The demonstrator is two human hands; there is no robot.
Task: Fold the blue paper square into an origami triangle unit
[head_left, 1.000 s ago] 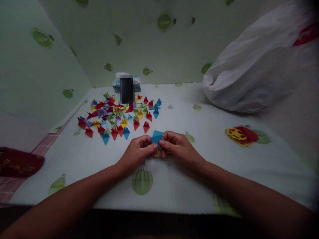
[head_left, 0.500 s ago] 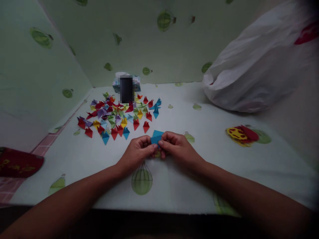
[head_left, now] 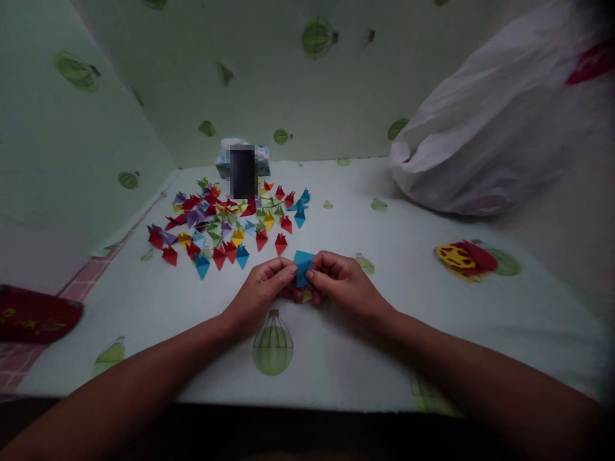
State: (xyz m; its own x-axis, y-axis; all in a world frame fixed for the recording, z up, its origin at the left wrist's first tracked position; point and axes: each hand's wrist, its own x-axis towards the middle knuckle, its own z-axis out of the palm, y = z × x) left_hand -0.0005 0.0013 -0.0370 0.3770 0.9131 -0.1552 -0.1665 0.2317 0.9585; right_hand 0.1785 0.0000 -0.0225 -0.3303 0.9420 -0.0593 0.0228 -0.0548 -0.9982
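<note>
Since the earlier frames, the left thumb had moved up from the lower edge of the blue paper [head_left: 303, 259] to its left side. The right hand had kept nearly the same position.

The blue paper was located just below the centre of the frame, held between both hands over the table [head_left: 355, 358]. It was folded; its exact fold pattern was too small to read. The left hand [head_left: 262, 283] pinched its left side, thumb uppermost, remaining fingers curled beneath. The right hand [head_left: 344, 282] pinched its right side between thumb and bent index finger. Both forearms entered from the lower corners of the frame.

A loose pile of folded paper pieces [head_left: 216, 234] in red, blue, yellow, green and purple lay left of centre, beyond the left hand. A tissue box [head_left: 264, 160] stood behind the pile, partly covered by a dark pixelated patch [head_left: 243, 171]. A white plastic bag [head_left: 471, 134] occupied the upper right of the frame. Yellow cutouts [head_left: 455, 257] and a red round piece [head_left: 483, 256] overlapped at centre right. A dark red item [head_left: 38, 314] with yellow markings was positioned at the lower left edge.
</note>
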